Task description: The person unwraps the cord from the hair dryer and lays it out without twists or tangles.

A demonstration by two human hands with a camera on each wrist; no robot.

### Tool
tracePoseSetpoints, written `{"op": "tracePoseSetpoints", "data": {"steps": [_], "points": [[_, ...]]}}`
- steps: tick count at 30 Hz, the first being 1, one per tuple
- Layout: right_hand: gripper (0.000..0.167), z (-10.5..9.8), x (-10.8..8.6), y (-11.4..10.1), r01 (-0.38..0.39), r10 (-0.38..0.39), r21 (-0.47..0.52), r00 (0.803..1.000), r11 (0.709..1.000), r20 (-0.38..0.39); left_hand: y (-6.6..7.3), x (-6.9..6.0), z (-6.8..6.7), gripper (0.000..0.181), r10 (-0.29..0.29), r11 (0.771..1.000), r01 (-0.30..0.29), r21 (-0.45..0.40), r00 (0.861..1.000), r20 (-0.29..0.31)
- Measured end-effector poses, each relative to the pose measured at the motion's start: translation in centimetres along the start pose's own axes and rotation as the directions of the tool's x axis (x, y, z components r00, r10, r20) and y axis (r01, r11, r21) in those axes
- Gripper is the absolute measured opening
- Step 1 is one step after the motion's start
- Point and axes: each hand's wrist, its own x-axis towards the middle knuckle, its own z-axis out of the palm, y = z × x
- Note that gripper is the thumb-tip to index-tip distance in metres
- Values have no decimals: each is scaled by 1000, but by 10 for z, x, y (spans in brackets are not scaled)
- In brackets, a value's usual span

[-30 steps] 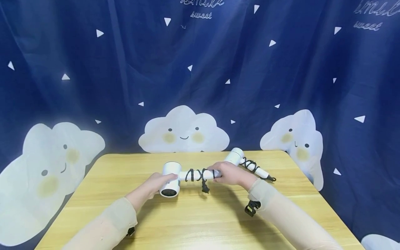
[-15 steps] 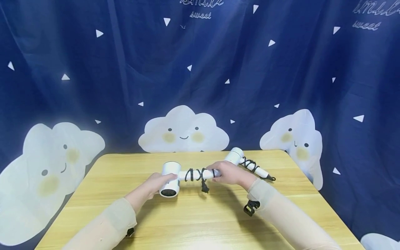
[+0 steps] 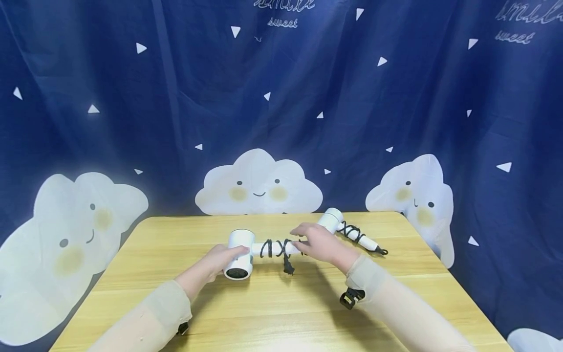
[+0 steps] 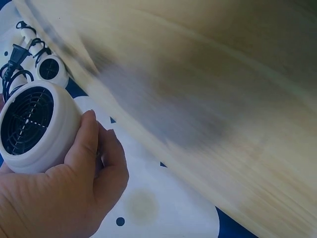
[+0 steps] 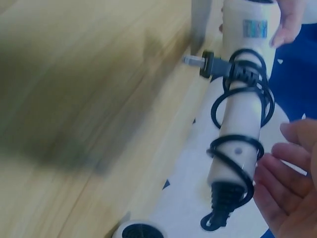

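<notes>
A white hair dryer (image 3: 241, 239) lies sideways across the middle of the head view, its black cord (image 5: 218, 116) wound around the handle. My left hand (image 3: 220, 258) grips the dryer's body, thumb on the near side; the left wrist view shows its dark round grille (image 4: 27, 121). Beside the handle's end is my right hand (image 3: 323, 244), fingers spread and loosely bent, holding nothing. In the right wrist view these fingers (image 5: 282, 183) are close to the handle; whether they touch it I cannot tell. The plug (image 3: 288, 265) hangs below the handle.
A second white hair dryer (image 3: 330, 220), with its cord wrapped round the handle, lies at the back right of the wooden table (image 3: 281, 308), just beyond my right hand. Behind the table hangs a dark blue curtain (image 3: 281, 127) with clouds on it.
My right hand has let go of the handle's end, and its fingers have spread and lifted slightly. The left hand keeps its grip on the hair dryer, which has barely moved.
</notes>
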Motion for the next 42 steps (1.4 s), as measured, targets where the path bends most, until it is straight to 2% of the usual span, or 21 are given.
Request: {"op": "tracePoseSetpoints", "data": {"steps": [5, 11, 22, 28, 33, 42], "points": [[21, 6, 2, -12, -41, 40, -13, 996, 999, -83, 1, -2, 0, 55, 10, 1000, -10, -1, 1000, 1], [10, 16, 1, -28, -92, 85, -44, 988, 995, -131, 1, -2, -1, 56, 8, 1000, -8, -9, 1000, 9], [31, 36, 2, -51, -239, 212, -136, 959, 961, -188, 1, -7, 1, 55, 22, 999, -21, -43, 1000, 8], [30, 36, 3, -59, -280, 254, -140, 951, 950, -178, 0, -10, 1, 53, 23, 998, -23, -57, 1000, -8], [32, 37, 5, -61, -276, 249, -141, 950, 951, -186, -3, -11, 1, 54, 8, 998, -10, -59, 1000, -23], [31, 30, 8, -62, -213, 159, -193, 952, 958, -260, -4, -14, 0, 56, 8, 998, -10, -65, 1000, -25]]}}
